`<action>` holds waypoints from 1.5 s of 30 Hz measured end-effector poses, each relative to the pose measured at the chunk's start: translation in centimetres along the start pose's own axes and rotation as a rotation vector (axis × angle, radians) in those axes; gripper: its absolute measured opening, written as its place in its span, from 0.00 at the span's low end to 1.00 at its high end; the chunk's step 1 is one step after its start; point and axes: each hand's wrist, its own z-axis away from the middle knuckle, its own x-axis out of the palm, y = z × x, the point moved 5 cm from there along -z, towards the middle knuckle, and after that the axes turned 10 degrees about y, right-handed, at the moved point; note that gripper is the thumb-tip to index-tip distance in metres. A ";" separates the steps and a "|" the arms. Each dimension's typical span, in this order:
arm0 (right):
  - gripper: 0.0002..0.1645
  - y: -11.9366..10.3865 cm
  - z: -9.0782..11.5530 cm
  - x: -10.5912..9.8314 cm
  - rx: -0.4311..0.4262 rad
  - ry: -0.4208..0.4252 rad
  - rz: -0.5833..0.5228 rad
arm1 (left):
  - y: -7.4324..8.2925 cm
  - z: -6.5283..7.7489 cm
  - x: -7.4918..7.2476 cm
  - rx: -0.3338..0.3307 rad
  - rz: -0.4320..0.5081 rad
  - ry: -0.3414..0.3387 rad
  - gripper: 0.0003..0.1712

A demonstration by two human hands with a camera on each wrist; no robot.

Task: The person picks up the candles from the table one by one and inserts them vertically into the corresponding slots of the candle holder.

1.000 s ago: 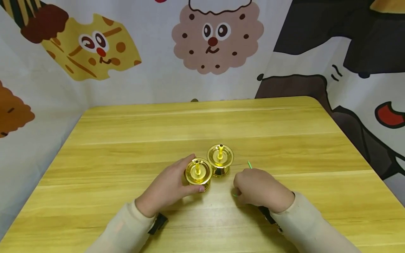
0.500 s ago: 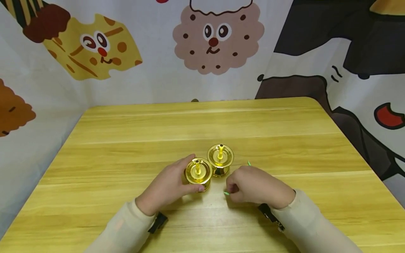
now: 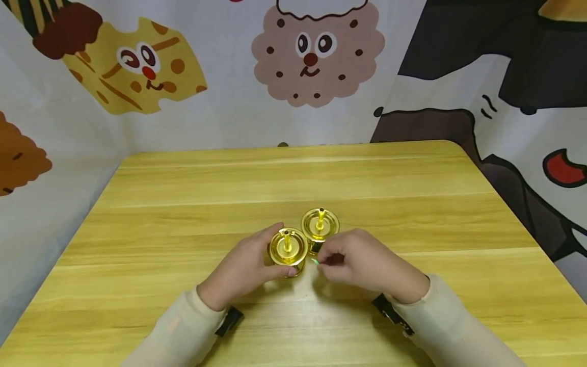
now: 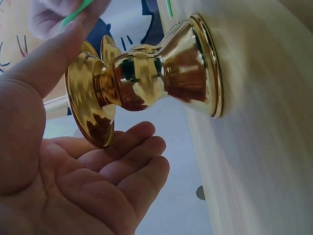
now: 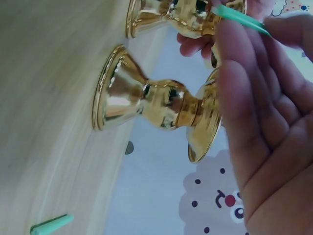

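My left hand [image 3: 243, 267] holds the nearer shiny gold candlestick [image 3: 287, 250] around its sides, thumb at the front, fingers behind. Its base stands on the table in the left wrist view. A second, matching candlestick [image 3: 319, 224] stands just behind and to the right, partly covered by my right hand [image 3: 367, 265]. Between thumb and fingertips the right hand pinches a thin green stick [image 5: 242, 19], tapered like a small candle. The stick's tip points left, close to the held candlestick, in the head view. Both candlesticks have a dish with an upright tube in the middle.
Another thin green stick [image 5: 51, 225] lies on the table in the right wrist view; my right hand hides it in the head view. The wooden table [image 3: 183, 188] ends at a cartoon-printed cloth [image 3: 220, 112].
My right hand has moved left with the green stick, from beside the candlesticks to right beside the nearer one. The left hand and both candlesticks have stayed in place.
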 end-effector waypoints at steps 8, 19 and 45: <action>0.07 -1.6 -0.8 -0.8 -0.070 0.186 -0.100 | -0.2 0.0 0.0 0.011 0.034 0.004 0.53; 0.08 -2.7 -1.5 -1.1 -0.143 0.318 -0.141 | -0.2 -0.1 -0.1 0.008 0.014 -0.002 0.55; 0.06 -3.2 -3.0 -1.5 -0.123 0.440 -0.148 | -0.1 -0.2 -0.1 0.046 0.048 -0.020 0.46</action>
